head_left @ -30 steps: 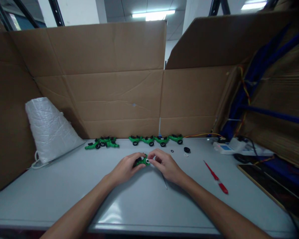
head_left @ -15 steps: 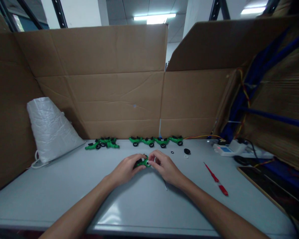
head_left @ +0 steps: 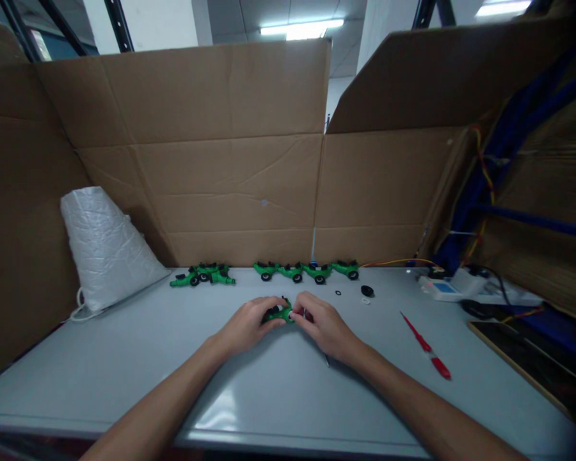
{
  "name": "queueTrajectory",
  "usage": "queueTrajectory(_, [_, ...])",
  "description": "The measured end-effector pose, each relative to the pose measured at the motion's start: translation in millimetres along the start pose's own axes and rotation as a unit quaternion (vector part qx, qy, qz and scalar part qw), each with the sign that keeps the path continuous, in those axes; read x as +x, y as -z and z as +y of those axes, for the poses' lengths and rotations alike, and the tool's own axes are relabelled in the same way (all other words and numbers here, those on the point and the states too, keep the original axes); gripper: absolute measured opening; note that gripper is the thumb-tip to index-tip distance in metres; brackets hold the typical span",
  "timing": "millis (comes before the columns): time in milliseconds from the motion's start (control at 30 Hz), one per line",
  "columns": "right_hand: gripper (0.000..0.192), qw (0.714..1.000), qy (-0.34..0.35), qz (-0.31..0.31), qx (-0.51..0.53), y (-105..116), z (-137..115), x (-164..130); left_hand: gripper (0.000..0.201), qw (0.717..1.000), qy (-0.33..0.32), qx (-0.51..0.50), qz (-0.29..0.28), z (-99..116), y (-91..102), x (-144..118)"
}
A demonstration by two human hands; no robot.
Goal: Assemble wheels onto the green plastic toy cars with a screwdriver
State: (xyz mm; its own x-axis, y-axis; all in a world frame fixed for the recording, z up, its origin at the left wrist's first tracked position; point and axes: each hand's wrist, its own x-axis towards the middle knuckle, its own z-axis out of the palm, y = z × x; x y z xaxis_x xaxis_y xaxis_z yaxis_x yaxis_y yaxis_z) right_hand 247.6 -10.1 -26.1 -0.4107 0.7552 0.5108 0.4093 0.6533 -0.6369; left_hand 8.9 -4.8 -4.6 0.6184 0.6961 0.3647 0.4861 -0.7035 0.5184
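My left hand (head_left: 244, 325) grips a small green plastic part (head_left: 279, 312) with black fittings, just above the grey table (head_left: 139, 358). My right hand (head_left: 324, 325) pinches the right end of the same part and also holds a thin metal tool whose tip (head_left: 326, 360) pokes out under the palm. Behind the hands, a row of several like green parts (head_left: 306, 271) lies along the cardboard wall, with a smaller cluster of green parts (head_left: 202, 276) to the left.
A red-handled screwdriver (head_left: 426, 346) lies right of my hands. A black cap (head_left: 367, 291) and small rings (head_left: 338, 293) sit behind them. A white woven sack (head_left: 106, 246) leans at the left. Cardboard walls (head_left: 230, 186) enclose the back; a white device (head_left: 444, 288) and cables sit far right.
The hands stay together on the green part; the white ring visible on its end a second ago is now covered by my right fingers. The view has shifted slightly.
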Motion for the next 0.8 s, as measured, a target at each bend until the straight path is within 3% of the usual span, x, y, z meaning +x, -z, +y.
queueTrajectory(267, [0.017,1.000,-0.002,0.003,-0.001,1,-3,1,0.028,0.999,0.041,-0.001,0.000,0,2.0,-1])
queueTrajectory(567, [0.012,0.995,-0.075,0.023,0.054,2,-5,4,0.029,0.988,0.086,-0.127,0.017,-1,-8.8,2])
queueTrajectory(800, [0.014,0.994,-0.074,0.031,0.068,-1,0,4,0.029,0.984,0.092,-0.148,0.043,-6,-15.3,4])
